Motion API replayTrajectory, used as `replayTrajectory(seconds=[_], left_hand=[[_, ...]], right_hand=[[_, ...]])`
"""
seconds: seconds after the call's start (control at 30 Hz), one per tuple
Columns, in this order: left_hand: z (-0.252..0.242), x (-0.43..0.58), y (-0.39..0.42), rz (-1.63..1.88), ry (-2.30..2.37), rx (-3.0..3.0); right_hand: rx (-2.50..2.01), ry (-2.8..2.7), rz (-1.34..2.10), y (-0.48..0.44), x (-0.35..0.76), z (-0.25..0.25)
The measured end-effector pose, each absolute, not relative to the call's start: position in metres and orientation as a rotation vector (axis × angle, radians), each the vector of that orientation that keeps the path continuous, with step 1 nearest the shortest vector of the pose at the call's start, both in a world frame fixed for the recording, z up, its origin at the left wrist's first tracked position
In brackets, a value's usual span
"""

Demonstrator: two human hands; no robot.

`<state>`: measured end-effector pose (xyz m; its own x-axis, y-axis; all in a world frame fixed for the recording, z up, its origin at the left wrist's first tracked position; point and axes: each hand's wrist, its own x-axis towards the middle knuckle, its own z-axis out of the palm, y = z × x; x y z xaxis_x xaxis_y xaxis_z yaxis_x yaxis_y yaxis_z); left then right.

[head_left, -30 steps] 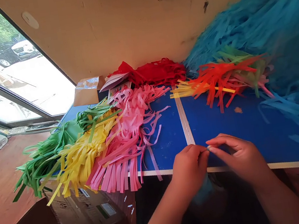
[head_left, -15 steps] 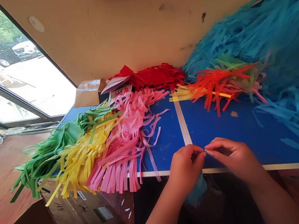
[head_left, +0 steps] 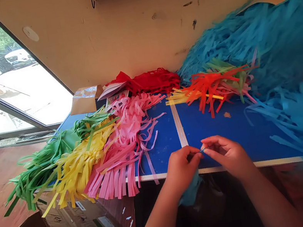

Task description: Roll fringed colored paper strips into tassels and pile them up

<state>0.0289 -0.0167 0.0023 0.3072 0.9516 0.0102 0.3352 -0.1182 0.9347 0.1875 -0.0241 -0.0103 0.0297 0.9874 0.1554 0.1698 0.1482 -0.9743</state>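
At the near edge of the blue table, my left hand [head_left: 181, 167] is closed in a pinch on a blue tissue paper piece [head_left: 193, 190]. Its wider part hangs below that hand, over my dark lap. A thin twisted blue end pokes out between the fingertips. My right hand [head_left: 227, 155] meets this end from the other side, thumb and forefinger closed at its tip. Closest to my left hand is a heap of pink fringed paper [head_left: 131, 132], with yellow fringe [head_left: 85, 156] and green fringe [head_left: 61, 149] beyond it.
Red fringe [head_left: 154, 81] and a brown cardboard piece [head_left: 83, 100] lie along the wall. Orange fringe [head_left: 208, 87] rests before a large blue fringe pile [head_left: 273, 37] on the right. A cardboard box [head_left: 80, 224] stands on the floor at left, near a glass door [head_left: 29, 84].
My view has shifted slightly, so the table contents sit further left. My right fingers have drawn a little away from the left ones, and more of the twisted blue end shows.
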Motion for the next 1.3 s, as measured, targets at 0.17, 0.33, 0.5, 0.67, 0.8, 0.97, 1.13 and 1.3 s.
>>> replayTrajectory(seconds=[0.17, 0.33, 0.5, 0.67, 0.8, 0.97, 1.13, 1.3], left_hand=[[-0.0013, 0.0290, -0.0182, 0.879, 1.160, 1.610], [-0.0025, 0.0285, -0.0195, 0.909, 1.162, 1.582], [-0.0027, 0.0306, -0.0200, 0.931, 1.206, 1.563], [-0.0047, 0.0306, -0.0197, 0.934, 1.247, 1.554], [-0.0062, 0.0293, -0.0178, 0.910, 1.208, 1.530], [-0.0038, 0.0296, -0.0170, 0.874, 1.203, 1.598], [0.0007, 0.0276, -0.0170, 0.819, 1.069, 1.586], [0.0021, 0.0265, -0.0184, 0.781, 1.192, 1.742]], right_hand=[[-1.356, -1.453, 0.955, -0.0243, 0.1873, -0.0114], [-1.379, -1.515, 0.988, -0.0213, 0.1884, -0.0096], [-1.344, -1.516, 1.058, -0.0190, 0.1878, -0.0094], [-1.341, -1.552, 1.072, -0.0193, 0.1878, -0.0076], [-1.265, -1.543, 1.136, -0.0182, 0.1893, -0.0042], [-1.289, -1.528, 1.014, -0.0172, 0.1883, -0.0047], [-1.203, -1.633, 0.951, -0.0198, 0.1873, -0.0034], [-1.253, -1.653, 0.913, -0.0211, 0.1851, -0.0019]])
